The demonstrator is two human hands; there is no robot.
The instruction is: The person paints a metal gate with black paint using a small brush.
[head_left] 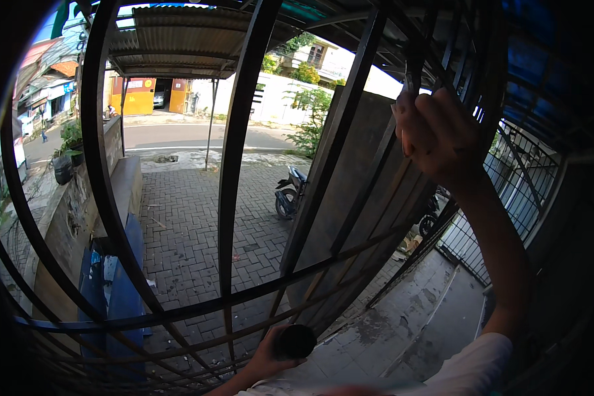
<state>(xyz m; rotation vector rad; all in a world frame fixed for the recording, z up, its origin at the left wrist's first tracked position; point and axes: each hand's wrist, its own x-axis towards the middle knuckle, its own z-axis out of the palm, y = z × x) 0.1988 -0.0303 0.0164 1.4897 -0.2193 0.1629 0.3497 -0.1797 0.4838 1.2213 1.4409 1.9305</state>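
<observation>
My right hand (439, 132) is raised high at the upper right, its fingers closed around a paintbrush (412, 78). The brush points upward, and its dark head is close to the upper bars; whether it touches them is hard to tell in the shade. Low in the middle, my left hand (268, 360) is wrapped around a dark round can (294, 342). That can is held just on my side of a black metal bar fence (234, 158), below its lower crossbar (198, 309). The inside of the can is too dark to make out.
Beyond the bars lies a paved yard (185, 218) with a parked motorbike (289, 191) and a large grey panel (356, 152). Blue boards (132, 264) lean by a low wall at left. Another barred gate (508, 191) stands at right, under a roof.
</observation>
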